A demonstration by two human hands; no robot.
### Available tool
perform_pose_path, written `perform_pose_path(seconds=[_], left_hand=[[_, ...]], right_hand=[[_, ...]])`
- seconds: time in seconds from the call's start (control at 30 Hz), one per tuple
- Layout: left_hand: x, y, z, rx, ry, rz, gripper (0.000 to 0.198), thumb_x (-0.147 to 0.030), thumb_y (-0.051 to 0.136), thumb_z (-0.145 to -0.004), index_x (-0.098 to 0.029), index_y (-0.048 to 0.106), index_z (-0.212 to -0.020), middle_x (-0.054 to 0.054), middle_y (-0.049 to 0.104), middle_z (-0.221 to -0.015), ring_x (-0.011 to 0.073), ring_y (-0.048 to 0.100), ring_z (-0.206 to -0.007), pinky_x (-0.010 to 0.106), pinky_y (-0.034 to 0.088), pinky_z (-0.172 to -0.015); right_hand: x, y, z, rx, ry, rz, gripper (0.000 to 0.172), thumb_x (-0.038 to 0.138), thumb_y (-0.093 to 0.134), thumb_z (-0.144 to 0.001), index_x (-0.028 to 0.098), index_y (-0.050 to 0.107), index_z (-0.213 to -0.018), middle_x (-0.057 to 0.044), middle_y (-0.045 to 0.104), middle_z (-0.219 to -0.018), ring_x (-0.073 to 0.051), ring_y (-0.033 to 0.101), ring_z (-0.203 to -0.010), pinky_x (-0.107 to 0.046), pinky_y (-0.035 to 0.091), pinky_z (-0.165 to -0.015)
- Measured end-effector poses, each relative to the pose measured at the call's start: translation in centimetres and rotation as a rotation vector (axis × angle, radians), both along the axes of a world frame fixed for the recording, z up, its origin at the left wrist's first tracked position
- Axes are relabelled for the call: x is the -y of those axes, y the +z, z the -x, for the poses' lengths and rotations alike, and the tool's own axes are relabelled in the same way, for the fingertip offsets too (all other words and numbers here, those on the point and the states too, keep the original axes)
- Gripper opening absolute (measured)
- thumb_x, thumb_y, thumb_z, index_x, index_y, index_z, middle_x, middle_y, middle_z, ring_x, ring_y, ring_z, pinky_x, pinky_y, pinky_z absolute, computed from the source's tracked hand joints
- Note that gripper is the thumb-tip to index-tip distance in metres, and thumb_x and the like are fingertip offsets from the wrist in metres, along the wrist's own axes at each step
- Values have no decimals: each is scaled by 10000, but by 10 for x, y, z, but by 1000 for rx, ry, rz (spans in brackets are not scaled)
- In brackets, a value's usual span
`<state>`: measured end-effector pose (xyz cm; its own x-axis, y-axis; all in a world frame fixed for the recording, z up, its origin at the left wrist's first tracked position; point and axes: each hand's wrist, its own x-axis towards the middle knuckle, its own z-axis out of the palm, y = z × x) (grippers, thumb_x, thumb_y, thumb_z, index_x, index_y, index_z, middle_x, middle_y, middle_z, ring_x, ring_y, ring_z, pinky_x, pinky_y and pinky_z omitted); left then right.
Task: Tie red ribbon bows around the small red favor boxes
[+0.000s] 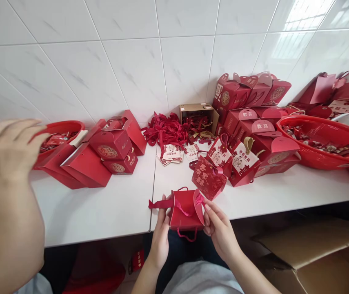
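Observation:
At the table's front edge I hold a small red gift box (pixel 184 210) with curved flaps and cord handles. My left hand (pixel 161 232) is closed on its left side, fingers at the flap. A magenta ribbon (pixel 159 203) runs across the box, its loose end sticking out to the left. With closed fingers, my right hand (pixel 218 226) pinches the ribbon by the right flap. Just behind stands a red box with gold writing (pixel 208 177), close to boxes bearing white printed tags (pixel 244 157).
A heap of ribbons (pixel 166 130), loose tags (pixel 172 152) and a cardboard box (pixel 197 108) lie by the wall. Stacked red boxes (pixel 263 122) and a red basket (pixel 324 141) stand right. At left, a co-worker's hand (pixel 9 147) hovers near another red basket (pixel 62 141).

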<state>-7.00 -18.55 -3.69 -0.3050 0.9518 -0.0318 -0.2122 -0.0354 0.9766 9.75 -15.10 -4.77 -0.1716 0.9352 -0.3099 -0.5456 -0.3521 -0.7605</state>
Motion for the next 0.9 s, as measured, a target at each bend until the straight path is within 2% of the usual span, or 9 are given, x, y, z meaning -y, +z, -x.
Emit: perform_pose_path(seconds=[0.1, 0.2, 0.3, 0.4, 0.5, 0.57, 0.67, 0.8, 0.9], left_hand=[[7, -9, -5, 90, -74, 22, 611, -500, 590, -882, -301, 437, -1438, 70, 512, -1457, 251, 430, -1382, 343, 413, -1101], [7, -8, -3, 172, -93, 22, 611, -447, 636, -865, -308, 447, -1429, 67, 516, -1456, 256, 431, -1382, 363, 401, -1113], [2, -2, 2, 327, -21, -18, 530, -425, 670, -843, -323, 537, -1345, 63, 582, -1384, 256, 543, -1278, 379, 482, -1034], [-7, 8, 15, 541, 183, -5, 308, -406, 688, -832, -298, 675, -1120, 33, 698, -1165, 197, 662, -1065, 324, 563, -889], [-14, 19, 29, 721, 382, 90, 112, -281, 612, -893, -254, 706, -947, 5, 719, -880, 144, 693, -814, 290, 587, -744], [-15, 24, 35, 783, 453, 138, 161, -198, 549, -920, -228, 707, -916, -1, 691, -764, 132, 678, -706, 289, 585, -682], [-12, 24, 38, 816, 499, 177, 212, -154, 508, -936, -209, 709, -903, -1, 688, -759, 134, 676, -682, 289, 581, -646], [-11, 28, 41, 772, 525, 166, 239, -216, 485, -958, -190, 720, -922, 19, 705, -832, 131, 675, -702, 275, 577, -627], [-17, 50, 45, 625, 550, 8, 173, -270, 583, -912, -188, 735, -916, 9, 708, -815, 117, 671, -729, 244, 572, -659]], right_hand=[[-6, -1, -7, -219, 143, 131, 330, 457, 741, -781, 242, 653, -1017, 133, 299, -450, -37, 126, -355, -155, 117, -327], [-12, -1, -15, -432, 189, 131, 293, 434, 742, -794, 248, 683, -1012, 137, 230, -489, -27, 74, -365, -124, 115, -321], [-16, 1, -18, -548, 91, 117, 226, 428, 748, -800, 231, 701, -900, 107, 334, -561, -14, 190, -384, -89, 200, -331], [-20, 10, -21, -610, 47, 171, 217, 388, 821, -725, 224, 687, -773, 52, 528, -673, -27, 377, -456, -94, 324, -348], [-24, 19, -25, -664, 29, 241, 234, 270, 887, -640, 231, 683, -746, 41, 621, -725, -47, 533, -555, -102, 444, -402], [-25, 22, -28, -683, -15, 273, 262, 180, 901, -601, 222, 676, -730, 57, 625, -681, -51, 590, -591, -100, 494, -446], [-24, 20, -30, -635, -157, 290, 306, 106, 905, -547, 196, 658, -703, 71, 623, -626, -44, 610, -576, -85, 501, -462], [-22, 22, -29, -427, -336, 106, 262, 172, 875, -610, 207, 640, -719, 83, 614, -592, -55, 599, -530, -124, 503, -464], [-28, 37, -32, -226, -426, -162, 200, 272, 844, -669, 223, 666, -747, 61, 659, -639, -87, 615, -557, -199, 541, -533]])
